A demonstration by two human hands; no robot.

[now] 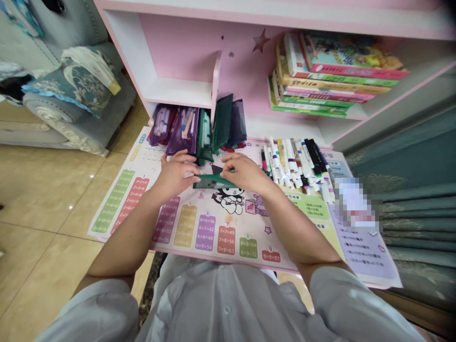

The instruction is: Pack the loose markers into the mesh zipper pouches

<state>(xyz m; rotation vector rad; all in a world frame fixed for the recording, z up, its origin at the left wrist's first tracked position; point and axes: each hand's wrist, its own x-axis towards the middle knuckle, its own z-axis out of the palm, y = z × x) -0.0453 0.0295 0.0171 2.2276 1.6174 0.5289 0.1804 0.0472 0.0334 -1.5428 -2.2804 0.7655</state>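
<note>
Dark green pouch [213,181]: thin, flattened, lying lengthwise across the surface, at 12 o'clock from the wearer's chest, between the two hands. Slight sheen; a small green corner stands up by the right hand. Fastening detail is too small to tell. It lies over the top of a printed cartoon figure [230,199] on a multiplication-table mat [185,228].

Left hand [176,175]: palm down, fingers curled toward the pouch's left end, wrist low. Fingers [192,168] are at or on that end; cannot tell whether they grip it. Right hand [242,173]: palm down, closed over the pouch's right part, fingers bent down on it, apparently gripping. Both forearms angle inward from light grey sleeves [342,304].

Around them: at 12 o'clock, purple pouches [181,133] holding pens and green pouches [223,123] stand against a pink-and-white shelf [181,90]. At 1 o'clock, a row of marker pens [295,164] lies on the mat, with stacked books [320,80] on the shelf above. A blurred patch [354,204] sits at 2 o'clock. A grey sofa [67,114] stands at 10 o'clock, on a tiled floor [46,228].
</note>
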